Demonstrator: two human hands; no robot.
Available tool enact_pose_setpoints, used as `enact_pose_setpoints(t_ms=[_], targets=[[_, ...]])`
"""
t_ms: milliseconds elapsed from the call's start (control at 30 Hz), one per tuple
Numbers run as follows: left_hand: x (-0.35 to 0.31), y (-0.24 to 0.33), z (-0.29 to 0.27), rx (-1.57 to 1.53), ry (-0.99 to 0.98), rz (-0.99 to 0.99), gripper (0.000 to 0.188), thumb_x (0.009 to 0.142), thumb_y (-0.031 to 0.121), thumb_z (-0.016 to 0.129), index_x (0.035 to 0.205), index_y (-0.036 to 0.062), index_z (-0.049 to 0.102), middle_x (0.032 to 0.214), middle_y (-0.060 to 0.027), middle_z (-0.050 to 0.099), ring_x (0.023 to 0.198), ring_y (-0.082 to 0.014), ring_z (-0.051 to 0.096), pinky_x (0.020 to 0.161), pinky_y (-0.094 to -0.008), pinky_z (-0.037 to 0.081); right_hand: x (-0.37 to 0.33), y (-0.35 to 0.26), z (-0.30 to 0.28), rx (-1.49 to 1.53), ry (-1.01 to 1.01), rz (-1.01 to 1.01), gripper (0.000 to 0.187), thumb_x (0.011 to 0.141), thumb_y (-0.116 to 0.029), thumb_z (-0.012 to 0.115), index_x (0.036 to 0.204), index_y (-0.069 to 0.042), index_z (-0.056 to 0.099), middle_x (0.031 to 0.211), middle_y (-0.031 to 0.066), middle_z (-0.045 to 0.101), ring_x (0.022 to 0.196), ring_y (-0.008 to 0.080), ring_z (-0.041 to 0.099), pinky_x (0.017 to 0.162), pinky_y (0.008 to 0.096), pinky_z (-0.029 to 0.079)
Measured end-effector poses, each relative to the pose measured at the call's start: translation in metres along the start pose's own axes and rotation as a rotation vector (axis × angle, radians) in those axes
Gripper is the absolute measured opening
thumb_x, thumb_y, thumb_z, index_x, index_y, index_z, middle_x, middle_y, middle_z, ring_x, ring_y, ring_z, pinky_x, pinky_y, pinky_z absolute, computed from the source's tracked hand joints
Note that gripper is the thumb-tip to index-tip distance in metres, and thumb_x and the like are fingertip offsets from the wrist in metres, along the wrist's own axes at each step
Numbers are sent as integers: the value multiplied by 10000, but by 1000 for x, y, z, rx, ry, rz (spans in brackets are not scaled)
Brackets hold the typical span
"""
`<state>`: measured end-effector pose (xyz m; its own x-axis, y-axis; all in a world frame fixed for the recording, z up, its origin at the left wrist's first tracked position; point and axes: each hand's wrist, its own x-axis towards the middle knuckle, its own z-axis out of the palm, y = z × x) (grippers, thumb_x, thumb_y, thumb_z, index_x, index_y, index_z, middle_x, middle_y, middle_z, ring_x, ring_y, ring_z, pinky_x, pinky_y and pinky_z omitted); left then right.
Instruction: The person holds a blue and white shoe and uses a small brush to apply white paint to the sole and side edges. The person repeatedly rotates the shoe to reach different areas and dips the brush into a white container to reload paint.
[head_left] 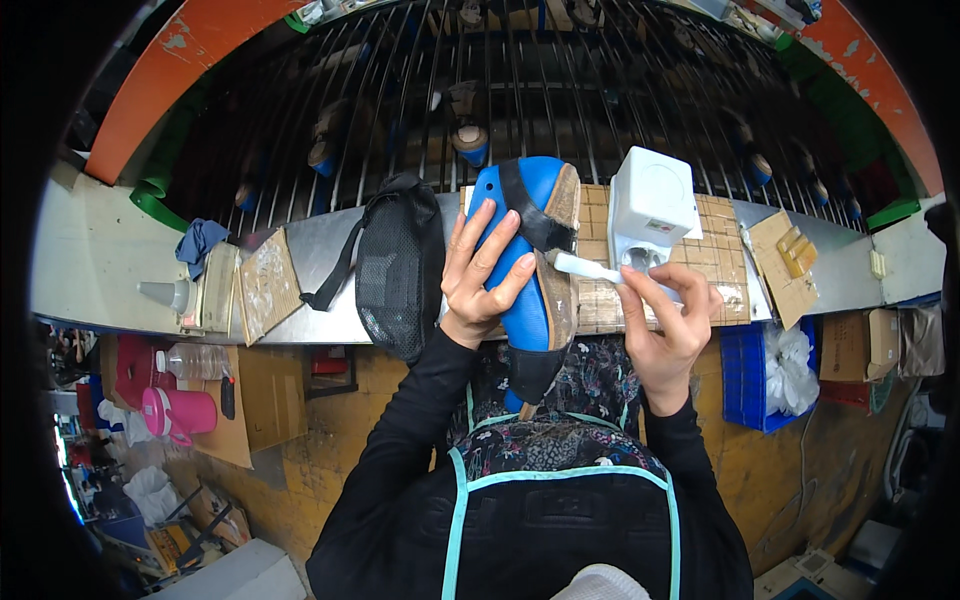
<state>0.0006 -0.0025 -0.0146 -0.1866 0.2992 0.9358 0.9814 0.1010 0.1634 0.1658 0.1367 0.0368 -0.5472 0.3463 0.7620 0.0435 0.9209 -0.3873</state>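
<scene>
My left hand (pixel 478 285) is wrapped round a blue shoe last (pixel 527 300), fingers spread over its side. Black upper pieces lie on the last at both ends, and a tan, rough sole edge (pixel 565 300) runs along its right side. Between thumb and fingers, my right hand (pixel 668 330) pinches a small brush (pixel 588 267) with a pale handle. The brush's dark tip is at the sole edge, beside the black strap. A white plastic container (pixel 655 195) with an open cup at its base stands just beyond my right hand.
A black mesh pouch (pixel 398 270) lies left of my left hand. Gridded cardboard (pixel 725 260) covers the bench. Beyond is a rack of metal rods (pixel 590 110) carrying several shoes. A blue crate (pixel 745 375) with white bags sits right; a pink jug (pixel 180 412) stands lower left.
</scene>
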Motion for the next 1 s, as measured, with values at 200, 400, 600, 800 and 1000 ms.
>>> enact_pose_setpoints(t_ms=[200, 400, 600, 800, 1000], targets=[[6, -6, -1, -16, 2, 19, 336, 795, 147, 711, 1093, 238, 585, 1217, -121, 651, 1163, -394, 592, 982, -548, 454, 20, 17, -16, 163, -280, 45, 175, 730, -141, 790, 900, -116, 759, 838, 0, 600, 697, 123, 528, 725, 309, 277], [11, -8, 0, -4, 16, 21, 328, 792, 155, 721, 1083, 227, 590, 1222, -125, 649, 1165, -386, 594, 990, -545, 447, 30, 31, -18, 291, -407, 44, 162, 741, -145, 790, 890, -90, 761, 820, 5, 593, 670, 121, 497, 676, 286, 316], [13, -10, 6, 4, 82, 5, 321, 817, 160, 710, 1109, 204, 586, 1241, -148, 636, 1181, -393, 581, 1011, -548, 425, 18, 32, -12, 464, -397, 182, 141, 760, -139, 781, 886, -78, 760, 821, 1, 594, 635, 99, 480, 645, 274, 354], [9, -10, 13, 27, 150, -29, 349, 827, 166, 711, 1147, 197, 575, 1273, -167, 610, 1213, -388, 557, 1044, -556, 397, 0, 27, -9, 554, -361, 263, 156, 788, -73, 758, 931, -13, 743, 894, 47, 583, 727, 98, 527, 589, 227, 423], [6, -9, 19, 42, 180, -71, 359, 825, 198, 720, 1151, 195, 570, 1294, -172, 595, 1237, -391, 535, 1066, -566, 367, -11, 17, -12, 605, -308, 322, 169, 787, -60, 752, 944, 0, 736, 906, 52, 580, 744, 99, 536, 625, 227, 440]])
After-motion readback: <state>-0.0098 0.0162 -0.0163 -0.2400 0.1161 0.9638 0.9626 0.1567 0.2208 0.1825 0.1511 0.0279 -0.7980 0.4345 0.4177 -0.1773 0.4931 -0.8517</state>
